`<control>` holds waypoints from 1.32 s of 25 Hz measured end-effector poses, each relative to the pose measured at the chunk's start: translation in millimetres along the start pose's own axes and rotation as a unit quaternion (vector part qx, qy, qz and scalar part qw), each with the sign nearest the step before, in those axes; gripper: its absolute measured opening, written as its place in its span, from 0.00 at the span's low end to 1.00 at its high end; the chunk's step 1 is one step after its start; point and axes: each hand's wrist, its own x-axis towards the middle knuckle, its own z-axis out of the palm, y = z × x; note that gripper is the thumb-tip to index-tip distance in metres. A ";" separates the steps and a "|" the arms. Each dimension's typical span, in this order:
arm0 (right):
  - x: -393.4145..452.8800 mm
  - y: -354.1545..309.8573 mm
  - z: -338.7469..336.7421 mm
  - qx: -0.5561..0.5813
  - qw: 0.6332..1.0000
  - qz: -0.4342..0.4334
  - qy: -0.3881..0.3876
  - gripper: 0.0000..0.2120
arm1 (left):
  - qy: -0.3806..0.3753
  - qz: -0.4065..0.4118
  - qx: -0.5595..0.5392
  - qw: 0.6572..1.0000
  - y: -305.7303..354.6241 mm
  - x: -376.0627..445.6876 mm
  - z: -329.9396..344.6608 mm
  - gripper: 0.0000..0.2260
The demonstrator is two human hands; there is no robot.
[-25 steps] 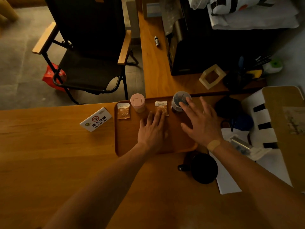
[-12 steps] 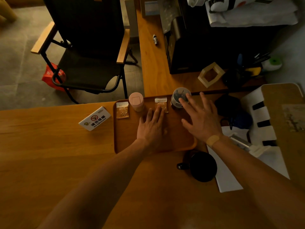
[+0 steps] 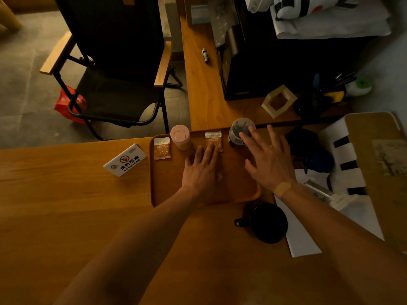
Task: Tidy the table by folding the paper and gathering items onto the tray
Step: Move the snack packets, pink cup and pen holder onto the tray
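Reaching over the long wooden table [image 3: 66,205], you have both hands above the rectangular brown wooden tray [image 3: 167,190] that sits against its far edge. Off the tray's near right corner a sheet of white paper [image 3: 301,241] lies flat and unfolded, with a black mug [image 3: 269,222] touching its left edge; neither is on the tray yet. Your right hand [image 3: 267,162] hovers over the tray's far right corner, fingers straight and spread, gripping nothing, the fingertips just at the grey cup of dark sticks [image 3: 239,132]. Your left hand [image 3: 203,170] lies flat mid-tray, fingers straight and holding nothing, tips on the nearer edge of one small brown sachet [image 3: 213,137]. Along the tray's far edge stand the pink lidded cup [image 3: 181,136] and a second brown sachet [image 3: 161,148] at the far left corner. Beside the tray's left edge, on the table, rests the white no-smoking sign [image 3: 125,160].

You look to be arranging the gathered items. Next, I'd judge, the mug and sign want lifting onto the tray, and the paper needs both hands to fold.
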 end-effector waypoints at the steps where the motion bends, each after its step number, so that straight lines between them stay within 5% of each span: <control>1: -0.2 0.7 -0.1 0.002 1.000 0.002 0.001 0.35 | -0.001 0.000 -0.002 1.000 0.3 0.3 -0.1 0.33; 17: 0.5 -0.5 -2.6 0.070 0.996 -0.003 -0.046 0.38 | -0.008 0.005 -0.005 1.000 0.6 -0.3 -0.1 0.35; 22: -23.5 -17.7 -8.6 0.115 0.992 0.042 0.003 0.29 | 0.001 -0.032 -0.071 0.997 -2.8 -26.7 4.9 0.32; 28: -56.5 -48.6 -43.6 0.089 0.984 0.039 -0.151 0.20 | -0.060 -0.160 -0.175 0.970 5.6 -96.2 -14.0 0.28; 33: -83.6 -73.2 -79.1 0.085 0.953 -0.040 -0.287 0.20 | -0.124 -0.187 -0.251 0.942 8.0 -166.6 -45.8 0.21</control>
